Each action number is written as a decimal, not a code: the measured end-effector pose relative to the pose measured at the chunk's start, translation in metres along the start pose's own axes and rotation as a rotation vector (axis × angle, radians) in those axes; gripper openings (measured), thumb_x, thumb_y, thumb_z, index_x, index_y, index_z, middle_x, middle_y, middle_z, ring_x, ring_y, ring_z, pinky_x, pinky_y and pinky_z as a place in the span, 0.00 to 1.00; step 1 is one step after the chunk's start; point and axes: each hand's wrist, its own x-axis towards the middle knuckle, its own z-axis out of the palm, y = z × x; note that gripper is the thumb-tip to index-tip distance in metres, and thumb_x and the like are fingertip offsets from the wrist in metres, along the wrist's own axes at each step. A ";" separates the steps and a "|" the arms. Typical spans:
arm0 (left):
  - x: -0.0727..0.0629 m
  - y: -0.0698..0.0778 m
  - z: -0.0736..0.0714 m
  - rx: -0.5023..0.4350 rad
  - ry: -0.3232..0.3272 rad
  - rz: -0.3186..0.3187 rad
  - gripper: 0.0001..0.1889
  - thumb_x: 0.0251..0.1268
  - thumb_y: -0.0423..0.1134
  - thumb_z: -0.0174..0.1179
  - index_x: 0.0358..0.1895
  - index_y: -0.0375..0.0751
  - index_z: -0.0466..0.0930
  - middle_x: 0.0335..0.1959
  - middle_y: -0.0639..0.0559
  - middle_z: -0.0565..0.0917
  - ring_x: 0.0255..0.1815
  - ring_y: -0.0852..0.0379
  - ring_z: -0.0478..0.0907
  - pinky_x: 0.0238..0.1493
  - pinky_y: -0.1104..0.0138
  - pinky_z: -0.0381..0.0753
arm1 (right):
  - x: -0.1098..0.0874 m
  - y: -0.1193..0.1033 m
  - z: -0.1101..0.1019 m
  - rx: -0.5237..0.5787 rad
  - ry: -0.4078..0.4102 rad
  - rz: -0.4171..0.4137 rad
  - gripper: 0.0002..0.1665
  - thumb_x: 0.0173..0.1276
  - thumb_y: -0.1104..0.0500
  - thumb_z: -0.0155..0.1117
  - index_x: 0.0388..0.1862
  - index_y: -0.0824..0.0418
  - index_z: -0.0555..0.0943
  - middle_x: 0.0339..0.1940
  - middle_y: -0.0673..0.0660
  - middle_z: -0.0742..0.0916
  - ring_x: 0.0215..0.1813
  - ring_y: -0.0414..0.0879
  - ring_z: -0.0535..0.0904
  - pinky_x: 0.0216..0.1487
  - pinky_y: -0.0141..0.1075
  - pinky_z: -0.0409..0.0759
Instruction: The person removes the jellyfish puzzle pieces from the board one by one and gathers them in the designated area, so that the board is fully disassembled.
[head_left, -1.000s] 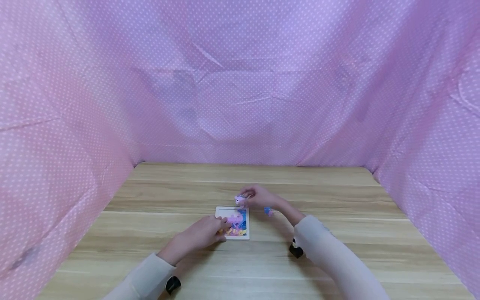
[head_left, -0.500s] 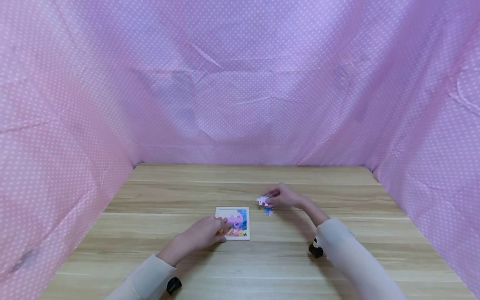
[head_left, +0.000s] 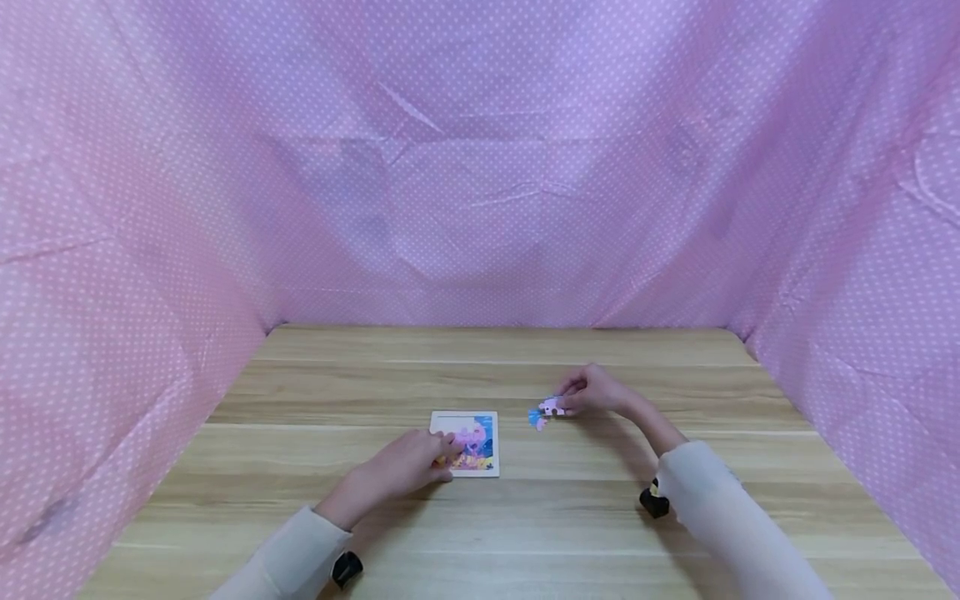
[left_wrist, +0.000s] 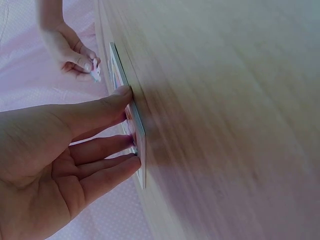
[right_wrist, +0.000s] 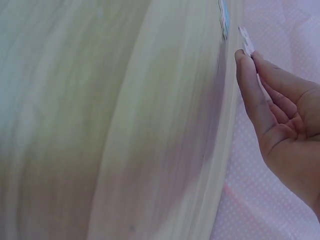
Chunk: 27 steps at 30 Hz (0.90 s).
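Observation:
A small square jigsaw puzzle board [head_left: 483,474] with a pale rim lies on the table, partly filled with a pink and blue picture. My left hand [head_left: 405,465] rests on its left part. In the left wrist view the thumb and fingertips press on the puzzle board [left_wrist: 142,140], fairly straight. To the right, my right hand [head_left: 597,392] pinches a pink puzzle piece [head_left: 552,406] between thumb and fingers, raised off the table, as the right wrist view shows of the puzzle piece [right_wrist: 245,40]. Beside it lies a loose blue and pink puzzle piece [head_left: 536,417].
The wooden table [head_left: 480,542] reaches out on all sides of the puzzle. Pink dotted cloth [head_left: 480,167] hangs behind it and along both sides. A black device [head_left: 347,570] sits at the left wrist, another black device [head_left: 654,502] at the right.
My right hand has carried the pink puzzle piece rightward from above the board, past the loose piece, to that piece's right. The left hand has stayed on the board.

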 end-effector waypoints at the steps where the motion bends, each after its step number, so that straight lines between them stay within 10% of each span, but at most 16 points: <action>1: 0.000 0.000 0.000 -0.002 -0.001 -0.003 0.22 0.65 0.41 0.69 0.60 0.39 0.82 0.62 0.39 0.80 0.50 0.52 0.82 0.40 0.67 0.76 | -0.002 0.000 -0.001 0.008 -0.005 0.008 0.10 0.65 0.76 0.65 0.42 0.84 0.79 0.33 0.67 0.88 0.32 0.44 0.85 0.37 0.37 0.86; 27: -0.002 0.005 0.004 0.002 0.005 -0.012 0.22 0.66 0.42 0.69 0.61 0.40 0.82 0.62 0.39 0.79 0.56 0.45 0.81 0.41 0.65 0.75 | -0.020 0.001 -0.003 -0.189 0.028 0.095 0.05 0.63 0.73 0.68 0.36 0.76 0.83 0.25 0.56 0.86 0.27 0.42 0.80 0.30 0.36 0.82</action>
